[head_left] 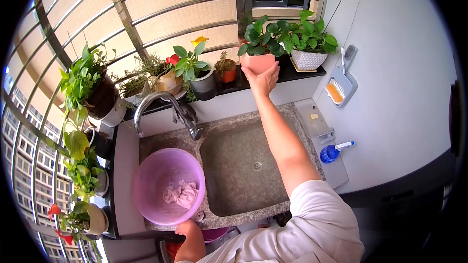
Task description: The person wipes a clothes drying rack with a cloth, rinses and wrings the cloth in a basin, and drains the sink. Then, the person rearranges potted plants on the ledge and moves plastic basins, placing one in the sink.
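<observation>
My right hand reaches across the sink and grips a salmon-pink flowerpot from its near side. A leafy green plant grows in that pot, which is at the back ledge; whether its base touches the ledge is hidden. Low in the view, my left hand is at the counter's front edge, just below a purple basin. Its fingers are partly hidden, so I cannot see how far they close. Inside the basin, a crumpled pale pink cloth lies in what looks like shallow water.
Several potted plants line the dark ledge, including a white woven-pattern pot at right. A chrome faucet arches beside the stone sink. A blue spray bottle stands at right, below a wall-mounted soap holder. Metal bars close off the back.
</observation>
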Action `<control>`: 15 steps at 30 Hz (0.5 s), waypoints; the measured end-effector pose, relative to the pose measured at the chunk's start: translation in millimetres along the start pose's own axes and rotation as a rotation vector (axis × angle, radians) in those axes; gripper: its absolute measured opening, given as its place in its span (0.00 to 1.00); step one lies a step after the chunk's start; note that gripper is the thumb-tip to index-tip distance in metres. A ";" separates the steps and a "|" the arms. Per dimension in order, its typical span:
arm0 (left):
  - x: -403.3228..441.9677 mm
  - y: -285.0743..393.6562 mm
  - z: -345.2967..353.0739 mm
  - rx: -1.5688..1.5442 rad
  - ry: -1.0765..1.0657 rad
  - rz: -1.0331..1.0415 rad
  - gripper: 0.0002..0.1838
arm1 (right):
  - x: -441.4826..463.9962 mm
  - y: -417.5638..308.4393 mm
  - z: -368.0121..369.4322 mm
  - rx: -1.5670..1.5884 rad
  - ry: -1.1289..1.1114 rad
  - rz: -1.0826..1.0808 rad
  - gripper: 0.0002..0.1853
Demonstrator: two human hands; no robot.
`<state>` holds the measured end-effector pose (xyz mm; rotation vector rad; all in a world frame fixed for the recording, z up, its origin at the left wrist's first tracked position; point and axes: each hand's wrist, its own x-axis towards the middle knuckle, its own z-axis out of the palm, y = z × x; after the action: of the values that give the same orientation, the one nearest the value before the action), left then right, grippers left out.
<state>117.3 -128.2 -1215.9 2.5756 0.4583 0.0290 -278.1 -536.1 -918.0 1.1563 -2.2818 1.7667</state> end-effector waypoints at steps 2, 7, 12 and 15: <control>2.4 -2.8 3.6 -0.003 0.006 0.005 0.30 | 9.6 -3.1 4.2 -0.041 -0.010 -0.002 0.75; -4.8 5.8 -10.5 -0.018 -0.034 0.004 0.30 | 20.8 -9.8 0.2 -0.070 -0.066 0.011 0.75; 0.0 -1.7 -6.6 -0.019 -0.081 0.006 0.30 | 24.4 -9.9 2.0 -0.094 -0.040 -0.022 0.72; -7.0 3.9 -15.0 -0.009 -0.092 0.015 0.28 | 25.8 -11.0 -1.6 -0.079 -0.050 -0.026 0.71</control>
<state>110.2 -126.3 -1200.5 2.5592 0.4030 -0.0815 -291.2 -549.2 -896.9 1.2234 -2.3299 1.6408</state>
